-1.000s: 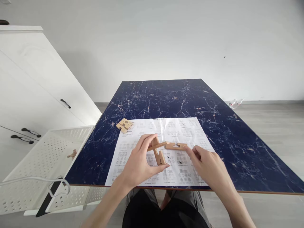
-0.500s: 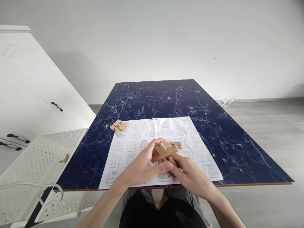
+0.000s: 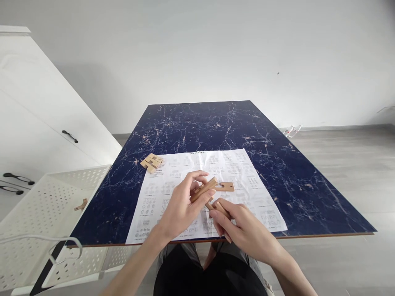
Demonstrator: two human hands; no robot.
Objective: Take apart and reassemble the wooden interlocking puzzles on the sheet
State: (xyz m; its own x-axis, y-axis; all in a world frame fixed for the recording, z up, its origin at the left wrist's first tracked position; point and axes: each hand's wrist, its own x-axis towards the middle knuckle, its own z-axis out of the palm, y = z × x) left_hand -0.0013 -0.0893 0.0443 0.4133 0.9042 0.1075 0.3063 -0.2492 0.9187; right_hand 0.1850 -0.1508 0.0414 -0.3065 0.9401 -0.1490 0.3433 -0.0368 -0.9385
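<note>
My left hand [image 3: 182,201] is closed on notched wooden puzzle pieces [image 3: 204,190], held tilted above the printed sheet. In my right hand [image 3: 239,218], the fingers pinch another notched wooden puzzle piece [image 3: 221,209], its left end close to my left thumb. Whether the two hands' pieces touch, I cannot tell. Just beyond them a flat wooden piece with a cut-out [image 3: 227,187] lies on the paper. A small cluster of wooden puzzle pieces [image 3: 152,163] rests at the sheet's far left corner.
The white sheet [image 3: 247,197] of small printed diagrams lies along the near edge of the dark blue marbled table [image 3: 197,127]. To the left stand a white perforated basket [image 3: 37,205] with a wooden piece [image 3: 81,204] at it, a white cable [image 3: 37,237] and a white cabinet [image 3: 40,102].
The crossed wooden pieces between my hands have come apart. My left hand has turned its pieces to a slant, while my right hand has drawn slightly away with one piece.
</note>
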